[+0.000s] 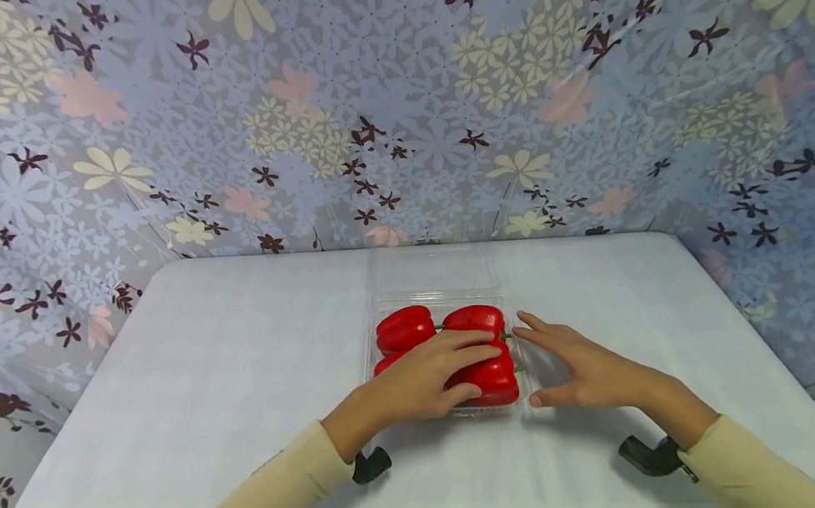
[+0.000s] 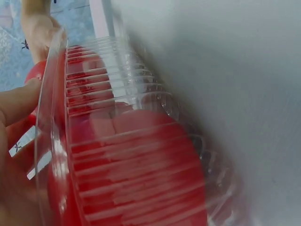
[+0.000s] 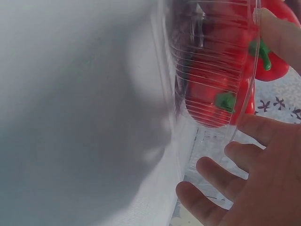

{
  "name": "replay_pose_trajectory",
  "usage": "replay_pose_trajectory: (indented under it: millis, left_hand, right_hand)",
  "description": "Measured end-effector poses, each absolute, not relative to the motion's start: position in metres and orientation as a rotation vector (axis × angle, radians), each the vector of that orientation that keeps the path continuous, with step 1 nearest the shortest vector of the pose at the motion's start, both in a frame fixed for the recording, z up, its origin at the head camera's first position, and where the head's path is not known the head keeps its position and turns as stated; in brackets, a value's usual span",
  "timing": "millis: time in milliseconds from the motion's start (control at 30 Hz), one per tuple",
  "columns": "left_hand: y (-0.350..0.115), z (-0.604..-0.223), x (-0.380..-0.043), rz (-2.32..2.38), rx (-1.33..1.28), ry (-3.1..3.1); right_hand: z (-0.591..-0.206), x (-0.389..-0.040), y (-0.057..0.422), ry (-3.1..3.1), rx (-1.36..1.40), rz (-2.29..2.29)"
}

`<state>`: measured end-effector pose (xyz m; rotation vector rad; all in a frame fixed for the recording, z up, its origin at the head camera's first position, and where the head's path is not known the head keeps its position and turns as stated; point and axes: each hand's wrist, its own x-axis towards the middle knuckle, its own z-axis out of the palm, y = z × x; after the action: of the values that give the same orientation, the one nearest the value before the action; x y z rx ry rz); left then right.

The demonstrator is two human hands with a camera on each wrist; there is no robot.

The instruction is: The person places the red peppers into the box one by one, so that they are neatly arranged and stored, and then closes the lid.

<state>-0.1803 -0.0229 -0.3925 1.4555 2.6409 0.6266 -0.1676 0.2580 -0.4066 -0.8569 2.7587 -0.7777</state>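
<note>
Several red bell peppers with green stems sit in a clear plastic clamshell container (image 1: 493,410), its ribbed side wall (image 2: 131,150) close up in the left wrist view. Two peppers, one at left (image 1: 404,329) and one at right (image 1: 471,320), lie along the back. My left hand (image 1: 432,375) lies over the front peppers with fingers extended, covering part of them; a front right pepper (image 1: 492,383) shows beneath its fingertips. Just right of the container, my right hand (image 1: 589,363) is spread, fingertips near its rim and the green stems (image 3: 225,101).
The container's clear lid (image 1: 432,272) lies folded back toward the far edge of the white-covered table (image 1: 203,378). Behind it hangs a floral cloth (image 1: 390,105). Dark wrist devices sit under the left sleeve (image 1: 255,506) and right sleeve (image 1: 752,466).
</note>
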Motion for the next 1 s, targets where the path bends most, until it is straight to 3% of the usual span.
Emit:
replay_pose_trajectory:
  millis: [1000]
  left_hand:
    - [-0.013,-0.395,-0.170,0.403,1.505,2.762]
  right_hand:
    - [-0.408,-0.166,0.259,2.767,-0.840,-0.766]
